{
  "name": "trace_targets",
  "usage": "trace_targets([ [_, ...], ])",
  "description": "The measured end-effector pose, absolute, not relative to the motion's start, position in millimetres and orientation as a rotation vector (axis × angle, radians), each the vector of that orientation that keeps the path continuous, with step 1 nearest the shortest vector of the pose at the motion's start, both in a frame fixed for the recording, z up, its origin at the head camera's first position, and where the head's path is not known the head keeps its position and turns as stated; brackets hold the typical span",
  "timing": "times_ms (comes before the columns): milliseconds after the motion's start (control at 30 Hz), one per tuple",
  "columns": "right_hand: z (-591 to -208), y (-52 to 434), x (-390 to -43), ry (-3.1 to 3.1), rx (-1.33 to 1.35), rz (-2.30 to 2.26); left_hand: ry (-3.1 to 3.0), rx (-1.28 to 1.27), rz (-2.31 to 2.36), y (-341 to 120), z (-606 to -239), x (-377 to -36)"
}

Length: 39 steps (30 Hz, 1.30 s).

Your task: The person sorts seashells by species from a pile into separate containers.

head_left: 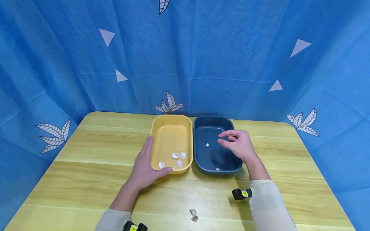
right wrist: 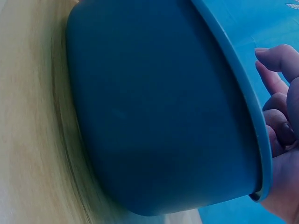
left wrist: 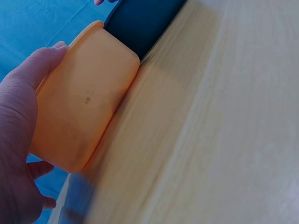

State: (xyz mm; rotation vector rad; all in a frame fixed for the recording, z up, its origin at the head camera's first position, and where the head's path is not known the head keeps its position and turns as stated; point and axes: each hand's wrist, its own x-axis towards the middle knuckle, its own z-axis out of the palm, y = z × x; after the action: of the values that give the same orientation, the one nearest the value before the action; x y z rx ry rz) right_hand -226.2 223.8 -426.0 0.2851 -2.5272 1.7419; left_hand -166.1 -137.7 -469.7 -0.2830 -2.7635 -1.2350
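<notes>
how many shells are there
8: four in the yellow tub near its front end, two in the dark blue tub, two on the table in front. None seem hidden.

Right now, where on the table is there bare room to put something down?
Bare wood lies left of the yellow tray and left hand, and right of the blue tray and right hand. The front middle is crowded: two loose shells lie between the forearms.

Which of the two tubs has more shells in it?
The yellow tub, steadied by the left hand, holds four shells; the dark blue tub under the right hand shows only two.
</notes>
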Motion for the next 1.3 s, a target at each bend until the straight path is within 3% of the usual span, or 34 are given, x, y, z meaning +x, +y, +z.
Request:
trace_targets([
  [467,-412.1,220.3,-199.9,-2.484,0.383,1.798,-2.775,-0.27,-1.24,-137.4,-469.6,-166.0],
  [833,-407.0,203.0,-167.7,-2.357,0.658,1.861,-2.751,-0.291,-1.249,-138.1,-468.5,-166.2],
  [1300,-431.1,185.2,-133.7,-2.334,0.919,1.958,-2.766,-0.272,-1.259,-138.0,-467.6,-165.6],
])
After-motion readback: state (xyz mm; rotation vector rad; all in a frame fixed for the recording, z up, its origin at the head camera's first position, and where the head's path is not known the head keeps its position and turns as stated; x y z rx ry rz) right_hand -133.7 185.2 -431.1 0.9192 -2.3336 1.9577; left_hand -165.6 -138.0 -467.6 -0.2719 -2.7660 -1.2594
